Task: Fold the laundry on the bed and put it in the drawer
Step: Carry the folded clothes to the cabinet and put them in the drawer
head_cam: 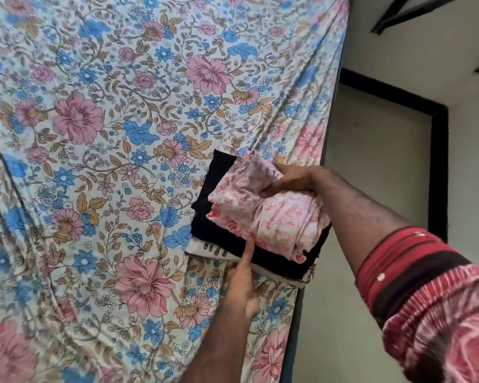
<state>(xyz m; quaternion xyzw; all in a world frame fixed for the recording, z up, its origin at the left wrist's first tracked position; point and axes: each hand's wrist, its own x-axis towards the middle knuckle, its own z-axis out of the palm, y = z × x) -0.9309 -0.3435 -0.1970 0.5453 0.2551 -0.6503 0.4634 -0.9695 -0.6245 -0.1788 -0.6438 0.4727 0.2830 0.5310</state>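
Near the right edge of the bed [100, 128], a small stack of folded laundry is lying: a pink printed garment [263, 214] on a black garment [219, 225], over a white piece [202, 248]. The right hand [291, 179] is gripping the pink garment from above. The left hand [242, 283] is pressing the stack's near side, thumb extended.

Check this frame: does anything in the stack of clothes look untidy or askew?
Yes. The pink garment on top is bunched and crumpled rather than flat, gripped by the right hand. It sits skewed on the black garment. The left hand holds the stack's near edge at the bed corner.
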